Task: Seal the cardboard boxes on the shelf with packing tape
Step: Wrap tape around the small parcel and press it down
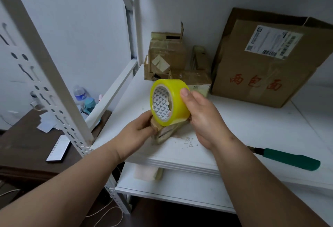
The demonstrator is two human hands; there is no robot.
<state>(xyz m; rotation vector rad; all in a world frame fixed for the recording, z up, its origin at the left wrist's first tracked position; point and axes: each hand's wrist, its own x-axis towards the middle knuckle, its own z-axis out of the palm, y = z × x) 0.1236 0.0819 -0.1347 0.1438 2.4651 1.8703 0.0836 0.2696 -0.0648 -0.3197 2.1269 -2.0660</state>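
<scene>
My right hand (203,117) grips a yellow roll of packing tape (169,101), thumb on its outer face, holding it upright just above a small brown cardboard box (164,132) on the white shelf (243,127). A short strip of tape runs from the roll down to that box. My left hand (138,129) holds the small box from its left side. At the back of the shelf stand a stack of small worn boxes (167,57) and a large box with a shipping label and red characters (266,64).
A green-handled knife (290,158) lies on the shelf at the right, near the front edge. White shelf uprights (45,64) rise at the left. Beyond them is a dark desk (21,147) with a phone (58,148), papers and bottles (80,94). A lower shelf (180,189) sits beneath.
</scene>
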